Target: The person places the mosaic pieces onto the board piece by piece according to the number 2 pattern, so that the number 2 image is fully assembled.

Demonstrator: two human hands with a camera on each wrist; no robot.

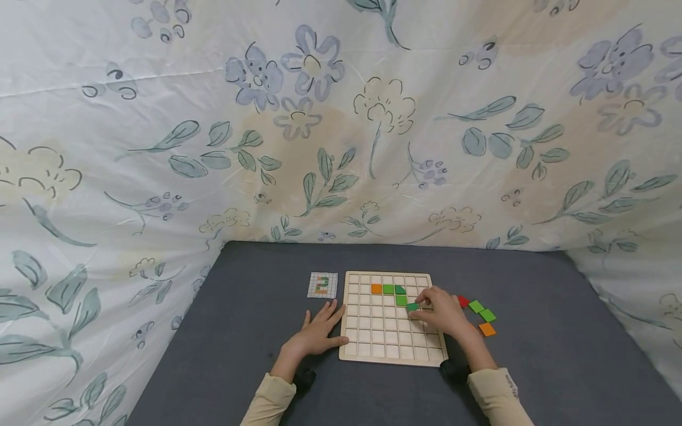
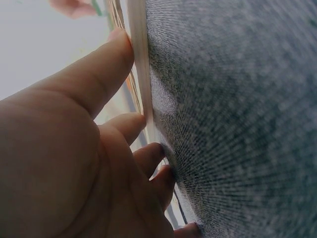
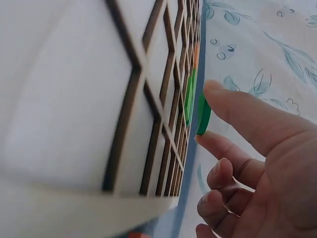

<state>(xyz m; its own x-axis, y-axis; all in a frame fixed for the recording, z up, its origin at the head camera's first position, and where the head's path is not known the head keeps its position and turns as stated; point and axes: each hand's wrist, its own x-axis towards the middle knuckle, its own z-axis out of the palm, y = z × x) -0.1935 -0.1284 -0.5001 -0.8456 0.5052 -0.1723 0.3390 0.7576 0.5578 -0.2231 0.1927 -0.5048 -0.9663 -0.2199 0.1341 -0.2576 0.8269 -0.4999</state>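
Head view shows a pale wooden grid board [image 1: 393, 319] lying mid-table on a dark grey cloth surface [image 1: 533, 355], with bare cloth all round and floral sheets closing in behind and at both sides. Left hand [image 1: 318, 334] lies flat, fingers straight and spread, thumb tip pressed to the board's left edge. Right hand [image 1: 441, 312] pinches a green square tile [image 1: 412, 306] between thumb and forefinger over the grid, just below an orange tile [image 1: 376, 289] and green ones. Loose coloured tiles [image 1: 481, 316] sit near the board's right edge. A small pattern card [image 1: 322, 285] left of the board shows a coloured figure; no writing is legible.
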